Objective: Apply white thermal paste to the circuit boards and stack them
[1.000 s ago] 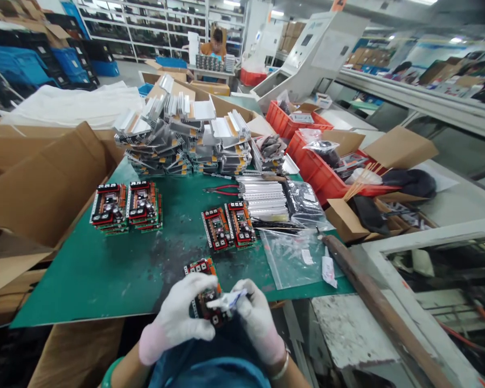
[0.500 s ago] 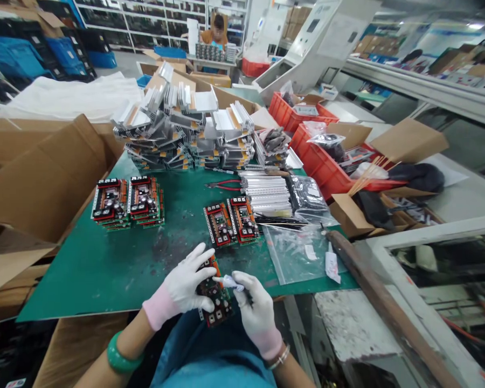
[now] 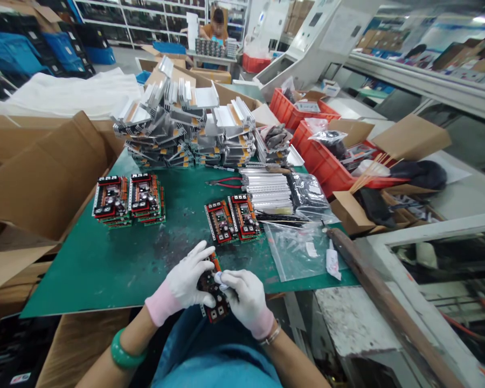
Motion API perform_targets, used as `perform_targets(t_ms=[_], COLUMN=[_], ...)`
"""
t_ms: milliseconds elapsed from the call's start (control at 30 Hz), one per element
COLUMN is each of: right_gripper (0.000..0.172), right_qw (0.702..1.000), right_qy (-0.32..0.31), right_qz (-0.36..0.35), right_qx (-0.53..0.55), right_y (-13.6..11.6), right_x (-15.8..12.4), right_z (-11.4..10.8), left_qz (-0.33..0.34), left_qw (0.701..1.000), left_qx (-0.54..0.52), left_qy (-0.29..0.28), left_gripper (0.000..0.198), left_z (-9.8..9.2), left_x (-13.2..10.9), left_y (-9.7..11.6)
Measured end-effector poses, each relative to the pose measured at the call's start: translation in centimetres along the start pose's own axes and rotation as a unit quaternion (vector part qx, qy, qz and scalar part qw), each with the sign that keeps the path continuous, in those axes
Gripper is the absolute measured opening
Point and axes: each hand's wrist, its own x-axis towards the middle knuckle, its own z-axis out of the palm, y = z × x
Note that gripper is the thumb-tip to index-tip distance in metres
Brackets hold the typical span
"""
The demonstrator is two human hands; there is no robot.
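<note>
At the table's near edge my gloved left hand (image 3: 186, 280) grips a circuit board (image 3: 216, 313), thumb on its near part and fingers over its far left side. My gloved right hand (image 3: 246, 299) is closed round a small white tube (image 3: 219, 278), whose tip end is down at the middle of the board. The tube's body is mostly hidden by the fingers. Just beyond lie two more circuit boards (image 3: 221, 222), side by side. Two stacks of similar boards (image 3: 145, 196) stand farther left on the green table (image 3: 92, 275).
Metal heat sinks (image 3: 186, 126) are piled at the back. Red-handled pliers (image 3: 226, 182), metal strips (image 3: 267, 189), a clear plastic bag (image 3: 289, 256) and another white tube (image 3: 332, 262) lie on the right. Red crates (image 3: 321, 161) and an open carton (image 3: 44, 178) flank the table. A person (image 3: 216, 32) sits far behind.
My right hand has moved left and closer over the board, bringing the tube's tip down against it. My left hand keeps hold of the board.
</note>
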Motion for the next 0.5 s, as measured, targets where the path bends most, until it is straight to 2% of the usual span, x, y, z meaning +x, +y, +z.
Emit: perform_targets(t_ms=[167, 367, 433, 500], right_gripper=[0.013, 0.015, 0.018, 0.017], right_qw=[0.998, 0.997, 0.997, 0.993], right_qy=[0.042, 0.050, 0.065, 0.086], right_qz=[-0.048, -0.055, -0.027, 0.038], right_qx=[-0.028, 0.000, 0.026, 0.064], right_y=[0.0, 0.4, 0.5, 0.6], right_x=[0.0, -0.4, -0.8, -1.4], right_z=[0.5, 0.3, 0.2, 0.2], left_qz=[-0.030, -0.030, -0.023, -0.009], left_qw=[0.999, 0.999, 1.000, 1.000], left_qx=[-0.018, -0.011, -0.003, 0.012], left_qy=[-0.007, -0.013, -0.008, 0.000], left_gripper=[0.063, 0.061, 0.060, 0.060], left_z=[0.2, -0.2, -0.4, -0.7], left_x=[-0.1, 0.0, 0.1, 0.2], left_y=[0.0, 0.4, 0.4, 0.5])
